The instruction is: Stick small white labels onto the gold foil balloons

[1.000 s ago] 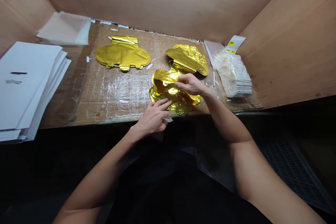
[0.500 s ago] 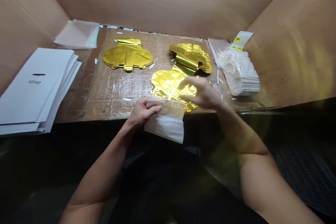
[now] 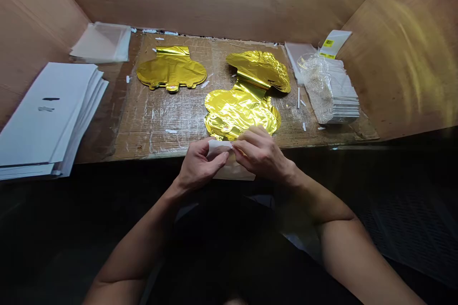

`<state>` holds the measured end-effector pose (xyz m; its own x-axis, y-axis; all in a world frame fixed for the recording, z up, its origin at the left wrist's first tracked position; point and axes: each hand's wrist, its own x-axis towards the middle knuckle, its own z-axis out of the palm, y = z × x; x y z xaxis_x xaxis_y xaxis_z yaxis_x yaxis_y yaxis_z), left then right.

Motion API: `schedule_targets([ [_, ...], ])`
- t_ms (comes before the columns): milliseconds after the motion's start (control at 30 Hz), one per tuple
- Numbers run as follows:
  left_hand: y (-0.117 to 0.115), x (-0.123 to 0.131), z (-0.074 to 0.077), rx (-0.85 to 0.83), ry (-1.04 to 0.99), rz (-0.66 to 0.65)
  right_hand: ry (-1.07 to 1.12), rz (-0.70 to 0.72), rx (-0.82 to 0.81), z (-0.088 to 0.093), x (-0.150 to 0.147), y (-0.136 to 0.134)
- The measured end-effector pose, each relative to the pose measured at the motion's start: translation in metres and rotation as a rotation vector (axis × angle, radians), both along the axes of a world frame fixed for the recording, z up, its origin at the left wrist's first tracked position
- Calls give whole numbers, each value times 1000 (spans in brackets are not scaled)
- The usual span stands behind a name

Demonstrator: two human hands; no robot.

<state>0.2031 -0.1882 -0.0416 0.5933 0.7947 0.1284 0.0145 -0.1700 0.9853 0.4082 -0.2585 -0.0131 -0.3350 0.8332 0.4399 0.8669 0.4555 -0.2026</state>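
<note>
Pulled away from the gold foil balloon [image 3: 241,112], both hands have been brought together over a white paper sleeve [image 3: 232,170] at the near edge of the bench. Its top edge is pinched by the left hand [image 3: 202,164] and the right hand [image 3: 261,152], fingers pressed close, so it seems to be kept up off the wood. The balloon is left lying flat just past the fingers, touching a second gold balloon [image 3: 258,70].
</note>
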Motion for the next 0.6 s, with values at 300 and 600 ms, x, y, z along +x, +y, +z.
schedule_targets([
  [300,1,-3,2,54,34,-26,736,-172,-345,6,1,7],
  [600,3,-5,-12,209,249,-304,287,-231,187,-21,-12,2],
])
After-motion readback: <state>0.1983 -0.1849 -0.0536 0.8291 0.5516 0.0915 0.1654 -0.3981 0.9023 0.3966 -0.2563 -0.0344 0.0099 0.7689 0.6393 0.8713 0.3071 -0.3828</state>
